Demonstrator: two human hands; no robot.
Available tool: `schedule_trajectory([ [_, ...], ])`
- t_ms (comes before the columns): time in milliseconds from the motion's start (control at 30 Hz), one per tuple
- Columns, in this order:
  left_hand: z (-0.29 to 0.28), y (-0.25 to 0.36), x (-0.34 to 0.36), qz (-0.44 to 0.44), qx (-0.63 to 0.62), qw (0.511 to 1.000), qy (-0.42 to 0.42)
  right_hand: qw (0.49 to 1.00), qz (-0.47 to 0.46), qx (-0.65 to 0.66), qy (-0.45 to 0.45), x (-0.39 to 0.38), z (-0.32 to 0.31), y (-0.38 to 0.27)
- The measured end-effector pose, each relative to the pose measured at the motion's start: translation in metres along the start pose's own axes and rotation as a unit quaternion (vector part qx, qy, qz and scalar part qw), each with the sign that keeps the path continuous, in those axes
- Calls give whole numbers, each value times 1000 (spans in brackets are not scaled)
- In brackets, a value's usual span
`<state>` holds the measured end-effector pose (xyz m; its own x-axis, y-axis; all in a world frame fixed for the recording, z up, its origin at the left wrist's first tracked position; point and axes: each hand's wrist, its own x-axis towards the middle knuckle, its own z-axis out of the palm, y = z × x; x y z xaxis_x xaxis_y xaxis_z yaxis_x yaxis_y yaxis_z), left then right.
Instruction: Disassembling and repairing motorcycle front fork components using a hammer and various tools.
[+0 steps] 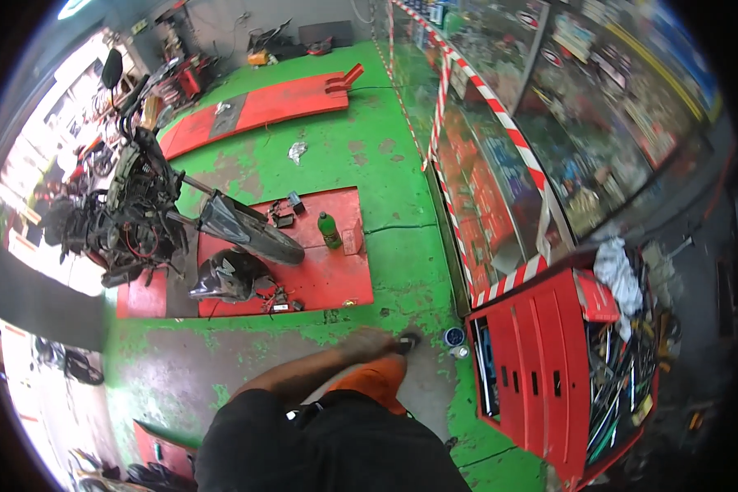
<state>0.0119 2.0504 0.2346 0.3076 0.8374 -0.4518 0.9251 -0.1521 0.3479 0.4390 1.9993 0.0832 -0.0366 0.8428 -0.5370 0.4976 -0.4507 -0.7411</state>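
Left hand: the blurry left hand (367,343) reaches across in front of the body; I cannot tell if its fingers are open or closed, and I see nothing in them.
Right hand: not in sight.
Orange shorts: the shorts (375,379) are just beside the fingers, on the near side; I cannot tell if they touch.
Dark shoe: the shoe (410,339) is on the floor, a bit right of the fingers.
Blue tub: the round blue tub (454,336) is right of the fingers and lower down, on the floor. It looks round from above, so no way is its long way. The left hand is the only one I can see near it.
White pot: the small white pot (461,352) sits just beside the tub, on the near side.
Red board: the board (336,283) is ahead of the fingers and to the left.
Wires: the wire bundle (280,302) is on the board's near part, ahead-left.
Green bottle: the bottle (330,232) is on the board, farther ahead.
Motorbike: the bike (143,217) is far off, ahead-left.
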Motion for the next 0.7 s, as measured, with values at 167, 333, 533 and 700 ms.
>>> schedule_trajectory([
  [167,-2,-113,12,-150,-93,976,129,990,17,-105,-98,106,-3,-79],
  [333,-23,-171,81,-227,-170,954,98,941,39,-241,-234,241,0,-198],
  [533,-127,-221,149,-255,-342,895,131,936,74,-223,-261,388,36,-373],
  [700,-154,-288,168,-332,-375,845,190,960,134,-76,-235,514,87,-527],
])
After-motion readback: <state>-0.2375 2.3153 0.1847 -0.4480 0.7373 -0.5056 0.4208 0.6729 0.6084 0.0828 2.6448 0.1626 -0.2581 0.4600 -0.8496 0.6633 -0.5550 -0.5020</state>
